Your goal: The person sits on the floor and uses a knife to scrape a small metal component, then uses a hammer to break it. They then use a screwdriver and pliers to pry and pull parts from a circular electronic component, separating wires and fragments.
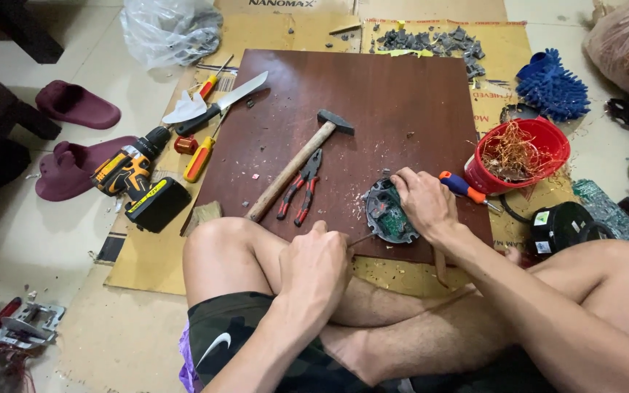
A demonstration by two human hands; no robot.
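Observation:
I sit cross-legged on the floor at a dark brown board [394, 94]. My right hand [422, 201] presses down on a round black part with a green circuit board [387, 215] at the board's near edge. My left hand [317, 263] is closed around a thin tool whose metal shaft [362, 238] points at that part's left rim. The tool's handle is hidden in my fist. A hammer [296, 167] with a wooden handle and red-handled pliers [301, 186] lie on the board just left of the part.
A red bucket of copper wire [522, 154], an orange-and-blue screwdriver [464, 188], a cordless drill [140, 178], a knife [223, 105], yellow screwdrivers [202, 156], dark red slippers [74, 105], a blue mitt [551, 84] and grey scrap pieces [431, 42] lie around on cardboard.

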